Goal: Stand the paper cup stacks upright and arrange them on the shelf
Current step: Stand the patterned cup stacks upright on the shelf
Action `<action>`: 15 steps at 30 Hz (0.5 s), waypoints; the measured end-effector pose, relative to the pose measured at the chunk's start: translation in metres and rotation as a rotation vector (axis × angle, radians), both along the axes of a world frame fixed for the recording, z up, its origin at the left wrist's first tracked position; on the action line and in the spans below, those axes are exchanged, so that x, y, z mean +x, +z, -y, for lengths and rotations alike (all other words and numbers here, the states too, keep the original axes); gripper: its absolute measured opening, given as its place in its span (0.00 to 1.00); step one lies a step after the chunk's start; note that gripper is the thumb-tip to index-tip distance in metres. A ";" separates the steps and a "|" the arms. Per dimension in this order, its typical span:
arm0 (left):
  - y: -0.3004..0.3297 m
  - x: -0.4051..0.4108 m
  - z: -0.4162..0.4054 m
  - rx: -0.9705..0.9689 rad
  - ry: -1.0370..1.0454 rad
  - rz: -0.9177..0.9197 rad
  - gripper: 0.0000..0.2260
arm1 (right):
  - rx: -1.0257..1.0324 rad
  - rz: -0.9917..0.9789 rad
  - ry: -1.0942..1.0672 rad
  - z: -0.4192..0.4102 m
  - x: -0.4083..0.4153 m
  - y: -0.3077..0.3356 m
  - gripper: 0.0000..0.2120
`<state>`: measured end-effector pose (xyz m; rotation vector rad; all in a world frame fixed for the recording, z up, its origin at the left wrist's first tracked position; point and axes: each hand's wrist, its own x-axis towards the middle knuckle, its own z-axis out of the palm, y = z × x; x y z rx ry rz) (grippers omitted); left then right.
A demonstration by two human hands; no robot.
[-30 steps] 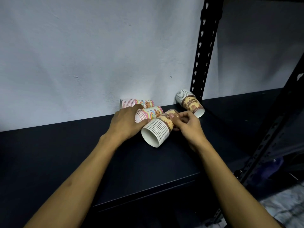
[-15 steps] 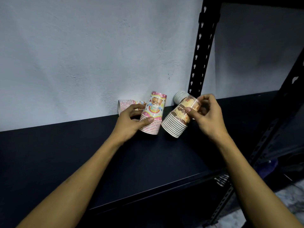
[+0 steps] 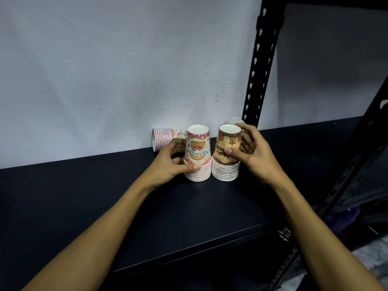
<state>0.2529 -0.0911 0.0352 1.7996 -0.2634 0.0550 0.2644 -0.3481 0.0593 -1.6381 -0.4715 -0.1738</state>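
Two paper cup stacks stand mouth-down, side by side, on the dark shelf [image 3: 105, 196]. My left hand [image 3: 168, 164] grips the pink birthday-print stack [image 3: 198, 156] from its left side. My right hand [image 3: 252, 154] holds the brown bear-print stack [image 3: 226, 156], thumb on its front and fingers behind it. A second pink stack [image 3: 165, 137] lies on its side against the wall behind my left hand. Only the rims of another lying stack [image 3: 235, 120] show above my right hand, by the shelf post.
A white wall backs the shelf. A black perforated upright post [image 3: 260, 66] rises just right of the cups, and another slanted post [image 3: 357, 164] stands at the right. The shelf's front edge runs below my forearms; floor shows at lower right.
Both held stacks went from lying, through tilted, to standing mouth-down next to each other on the shelf. My hands still grip them.
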 end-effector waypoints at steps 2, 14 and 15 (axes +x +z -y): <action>-0.001 0.001 -0.001 0.000 -0.012 -0.006 0.34 | -0.036 -0.024 -0.023 -0.002 -0.005 -0.009 0.36; -0.005 0.006 0.000 0.054 0.029 0.024 0.39 | -0.214 -0.083 -0.086 0.002 0.002 -0.038 0.40; -0.004 0.005 0.001 0.050 0.030 0.023 0.38 | -0.210 -0.090 -0.074 0.003 0.002 -0.037 0.39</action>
